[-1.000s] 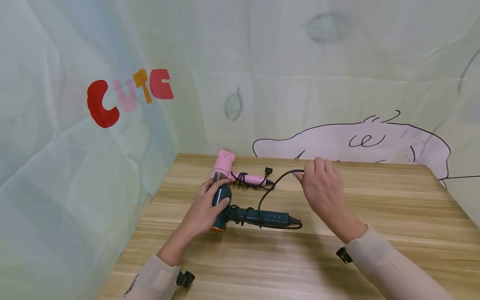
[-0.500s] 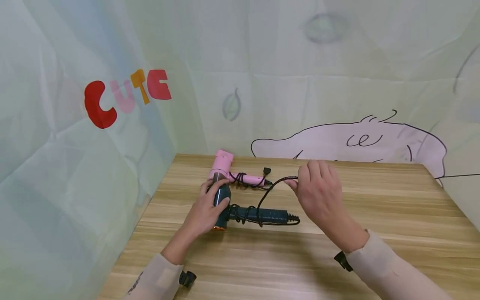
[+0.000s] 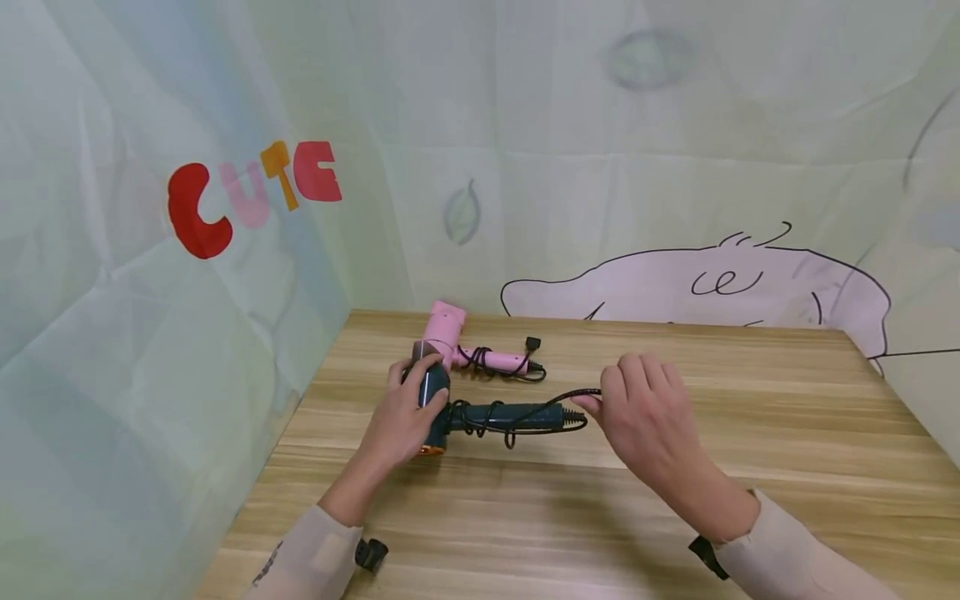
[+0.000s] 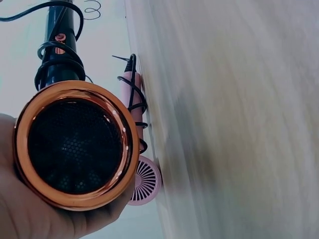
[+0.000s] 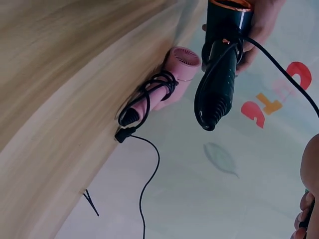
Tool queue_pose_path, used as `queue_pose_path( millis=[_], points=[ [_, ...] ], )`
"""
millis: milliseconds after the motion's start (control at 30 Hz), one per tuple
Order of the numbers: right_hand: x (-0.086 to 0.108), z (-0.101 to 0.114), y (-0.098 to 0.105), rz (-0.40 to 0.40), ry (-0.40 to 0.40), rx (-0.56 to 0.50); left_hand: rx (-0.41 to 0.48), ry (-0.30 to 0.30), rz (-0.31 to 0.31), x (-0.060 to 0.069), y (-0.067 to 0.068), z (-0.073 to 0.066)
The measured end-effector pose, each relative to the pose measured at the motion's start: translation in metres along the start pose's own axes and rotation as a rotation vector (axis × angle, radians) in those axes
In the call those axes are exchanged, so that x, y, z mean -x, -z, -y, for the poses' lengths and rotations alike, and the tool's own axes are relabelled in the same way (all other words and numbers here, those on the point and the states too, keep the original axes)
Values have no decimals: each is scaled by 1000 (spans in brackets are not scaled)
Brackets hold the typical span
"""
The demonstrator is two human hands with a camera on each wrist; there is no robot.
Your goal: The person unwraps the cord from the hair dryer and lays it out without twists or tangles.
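Note:
A dark teal hair dryer (image 3: 504,417) has its black cord wound round the handle. My left hand (image 3: 401,417) grips its barrel, fingers and thumb curled round it; in the left wrist view the copper-rimmed end (image 4: 130,149) faces the camera. My right hand (image 3: 648,417) pinches the loose part of the black cord (image 3: 558,398) to the right of the handle. The right wrist view shows the cord (image 5: 279,67) running from the dryer (image 5: 219,74) towards my right hand (image 5: 311,169). Just behind lies a pink hair dryer (image 3: 445,325), its own cord wrapped round its handle.
The wooden table (image 3: 525,533) extends in front and to the right. Behind it hangs a pale cloth backdrop (image 3: 570,208) with a drawn outline and coloured letters (image 3: 198,212). The pink dryer's black plug (image 3: 533,342) lies near the table's back edge.
My right hand has moved down, bringing the cord lower and closer to the handle. The teal dryer has shifted slightly left and up with my left hand. The pink dryer stays put.

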State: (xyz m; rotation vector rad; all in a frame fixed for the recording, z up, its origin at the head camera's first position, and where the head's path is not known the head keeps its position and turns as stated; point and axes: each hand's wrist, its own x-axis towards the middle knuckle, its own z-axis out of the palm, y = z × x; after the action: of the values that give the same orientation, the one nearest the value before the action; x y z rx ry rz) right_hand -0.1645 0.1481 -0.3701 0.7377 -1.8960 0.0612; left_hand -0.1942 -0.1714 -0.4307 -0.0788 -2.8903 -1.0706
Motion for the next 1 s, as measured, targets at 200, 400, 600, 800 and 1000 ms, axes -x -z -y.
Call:
queue_pose_path(
  millis=[200,400,600,800,1000],
  points=[
    [12,0,6,33,27,16,-3,-8,-8,-2,7,1],
    [25,2,7,68,38,8,22,-3,-26,-1,14,3],
    [40,1,4,103,53,10,16,13,-22,-1,18,3],
    [55,-2,-1,160,54,32,47,15,-15,-1,21,1],
    [75,-12,-12,324,44,71,86,10,-7,-1,25,-1]
  ],
)
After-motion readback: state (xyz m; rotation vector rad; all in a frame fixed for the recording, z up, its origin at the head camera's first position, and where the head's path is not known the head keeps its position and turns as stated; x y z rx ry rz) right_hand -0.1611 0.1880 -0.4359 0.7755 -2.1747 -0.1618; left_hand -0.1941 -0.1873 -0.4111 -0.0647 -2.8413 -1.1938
